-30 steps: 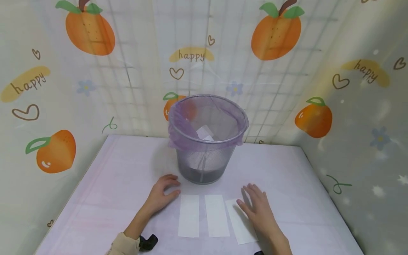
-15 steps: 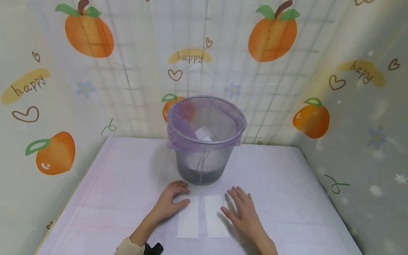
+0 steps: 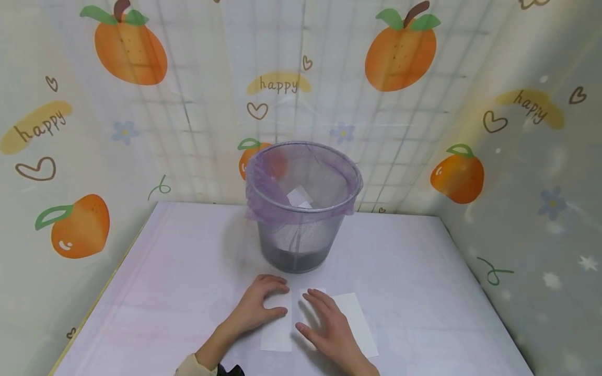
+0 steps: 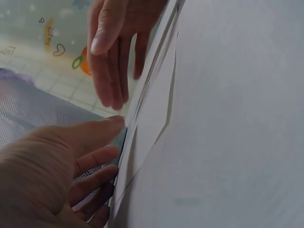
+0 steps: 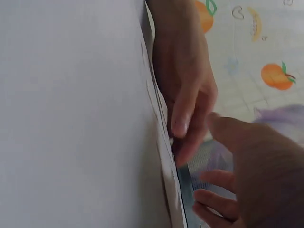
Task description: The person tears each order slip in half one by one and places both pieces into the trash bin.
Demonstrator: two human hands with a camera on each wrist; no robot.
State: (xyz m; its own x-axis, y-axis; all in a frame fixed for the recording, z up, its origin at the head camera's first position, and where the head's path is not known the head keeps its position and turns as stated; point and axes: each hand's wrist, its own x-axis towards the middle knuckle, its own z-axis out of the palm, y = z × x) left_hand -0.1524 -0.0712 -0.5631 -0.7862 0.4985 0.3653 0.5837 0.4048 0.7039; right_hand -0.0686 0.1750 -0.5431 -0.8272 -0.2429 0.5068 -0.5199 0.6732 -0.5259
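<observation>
"Tabletop (image 3: 414, 271) carries which things near the person?"

"It carries the left strip (image 3: 276, 334), the middle strip (image 3: 311, 317) and the right strip (image 3: 361, 326). All three are white and lie flat, side by side, on the person's side of the mesh bin (image 3: 298, 240)."

"And the left hand (image 3: 258, 308), where is it?"

"It is at the upper part of the left strip and covers some of it. Its fingers are bent a little, and the thumb stands well apart from them, above the strip. Whether the thumb touches the strip, one cannot tell."

"What about the right hand (image 3: 331, 331)?"

"It is over the middle strip and hides most of it. The fingers are slightly spread and almost straight, the thumb is apart, and a shadow falls beneath. If this hand touches the strip, the views do not make it clear. The right strip is just beside it, partly behind the hand."

"Does the bin contain something?"

"Yes, white pieces (image 3: 300, 197) are visible inside. A purple bag (image 3: 268, 211) lines the bin and folds over its rim."

"And behind it?"

"A pale curtain (image 3: 211, 120) with printed oranges. At the left wrist one sees a beige sleeve (image 3: 194, 366)."
</observation>
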